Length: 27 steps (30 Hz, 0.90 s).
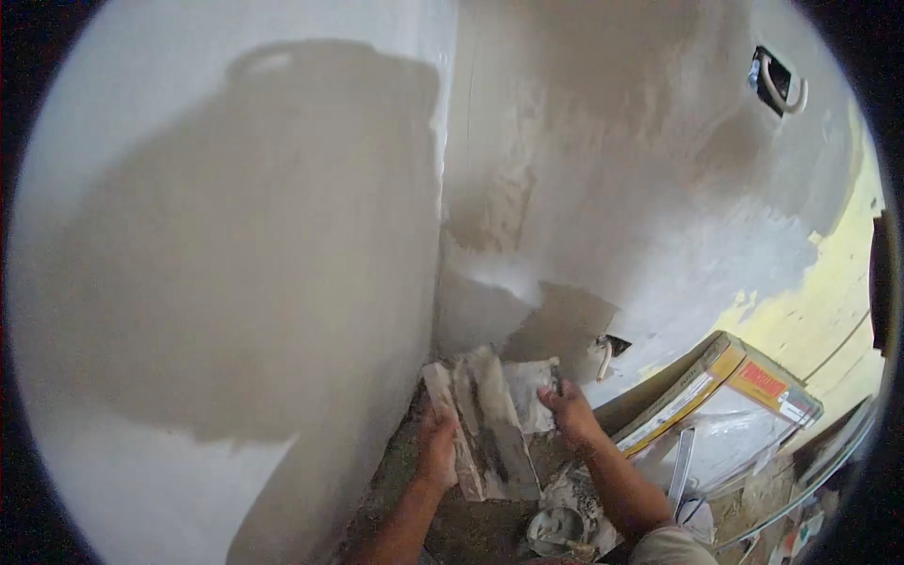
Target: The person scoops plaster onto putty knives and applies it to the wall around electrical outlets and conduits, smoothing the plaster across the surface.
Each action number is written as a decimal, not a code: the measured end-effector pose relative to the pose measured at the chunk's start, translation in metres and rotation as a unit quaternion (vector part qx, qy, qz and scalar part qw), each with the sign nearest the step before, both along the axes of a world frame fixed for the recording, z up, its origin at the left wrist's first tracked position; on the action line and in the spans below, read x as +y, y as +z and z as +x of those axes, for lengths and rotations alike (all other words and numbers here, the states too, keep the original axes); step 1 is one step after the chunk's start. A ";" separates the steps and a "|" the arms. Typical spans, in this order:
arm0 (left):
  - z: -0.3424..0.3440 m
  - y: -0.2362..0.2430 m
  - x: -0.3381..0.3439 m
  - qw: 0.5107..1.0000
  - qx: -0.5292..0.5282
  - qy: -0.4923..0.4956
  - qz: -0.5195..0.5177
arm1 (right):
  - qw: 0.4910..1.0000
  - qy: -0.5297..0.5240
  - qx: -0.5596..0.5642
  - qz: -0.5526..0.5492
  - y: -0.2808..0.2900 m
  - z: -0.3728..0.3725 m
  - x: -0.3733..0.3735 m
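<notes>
Near the foot of the wall corner, my left hand [437, 446] is closed on the left edge of a long, plaster-smeared folded sheet [490, 424], grey and off-white with dark streaks. My right hand [568, 412] is closed, thumb on top, on the edge of a flat, whitish, plaster-stained piece [529, 388]. That piece lies against the right side of the folded sheet; whether the two are joined I cannot tell. Below my hands, a round container [556, 530] with grey, plaster-like residue stands on the floor.
A smooth plastered wall [235, 282] rises close on the left, with my shadow on it. The patchy right wall [584, 160] has two openings with pipes or cables, one high [778, 85], one low [614, 347]. Boxed panels [725, 405] lean at right, beside a metal strip [681, 468].
</notes>
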<state>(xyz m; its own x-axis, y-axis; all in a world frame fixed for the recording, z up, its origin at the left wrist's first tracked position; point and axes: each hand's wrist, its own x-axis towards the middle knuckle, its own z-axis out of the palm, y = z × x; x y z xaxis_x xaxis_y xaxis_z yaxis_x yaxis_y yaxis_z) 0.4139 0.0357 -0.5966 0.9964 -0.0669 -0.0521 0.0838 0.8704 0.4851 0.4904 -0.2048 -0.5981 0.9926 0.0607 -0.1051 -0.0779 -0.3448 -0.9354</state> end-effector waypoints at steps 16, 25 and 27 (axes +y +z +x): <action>0.048 -0.048 0.024 0.980 0.086 -0.005 0.182 | 0.364 -0.246 -0.704 -0.558 0.475 0.070 0.170; 0.052 -0.043 0.032 0.988 0.074 0.000 0.136 | 0.435 -0.242 -0.535 -0.682 0.547 0.072 0.200; 0.055 -0.056 0.031 0.992 0.058 0.005 0.109 | 0.428 -0.237 -0.550 -0.677 0.529 0.077 0.200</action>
<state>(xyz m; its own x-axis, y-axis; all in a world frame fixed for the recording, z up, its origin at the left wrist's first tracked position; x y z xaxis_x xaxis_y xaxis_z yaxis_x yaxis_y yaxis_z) 0.4685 0.0666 -0.6523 0.9835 -0.0320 -0.1780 0.1418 0.7474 0.6490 0.5678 -0.0045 -0.0694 0.3534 0.4482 0.8211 -0.2084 -0.8180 0.5362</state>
